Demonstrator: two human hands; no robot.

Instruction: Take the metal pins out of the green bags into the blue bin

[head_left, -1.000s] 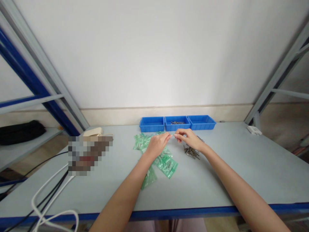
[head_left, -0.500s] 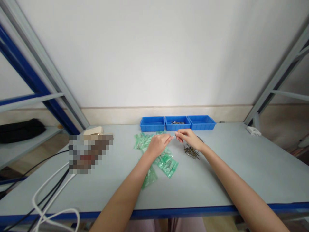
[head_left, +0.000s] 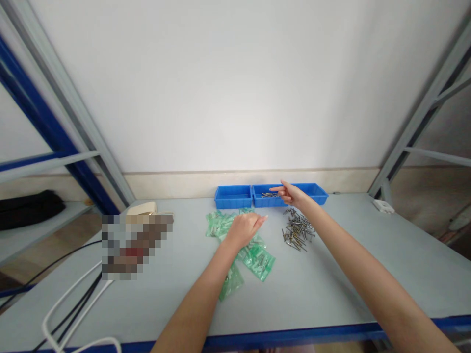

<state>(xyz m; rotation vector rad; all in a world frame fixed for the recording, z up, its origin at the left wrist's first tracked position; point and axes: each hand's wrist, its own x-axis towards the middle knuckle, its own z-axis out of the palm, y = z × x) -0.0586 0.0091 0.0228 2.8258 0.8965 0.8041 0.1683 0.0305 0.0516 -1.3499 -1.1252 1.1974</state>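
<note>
My left hand (head_left: 244, 229) is closed above several green-tinted plastic bags (head_left: 260, 262) with small metal pieces inside. Its fingers curl under, so whatever they hold is hidden. Over the middle blue bin (head_left: 259, 202) is my right hand (head_left: 292, 194), index finger stretched out and thumb apart, with nothing visible in it. Thin metal pieces (head_left: 270, 195), resembling drill bits, lie in that bin by the fingertips. A loose pile of similar metal pieces (head_left: 298, 229) sits on the table below my right wrist.
A left blue bin (head_left: 233, 201) and a right blue bin (head_left: 319, 197) flank the middle one along the wall. White cables (head_left: 55, 304) and a cream-coloured box (head_left: 142, 210) are at the left. A small white object (head_left: 383, 206) lies far right.
My right hand has moved up and away from my left hand to the middle bin, and its pinched fingers have opened. My left hand stays above the bags. The metal pile is more exposed.
</note>
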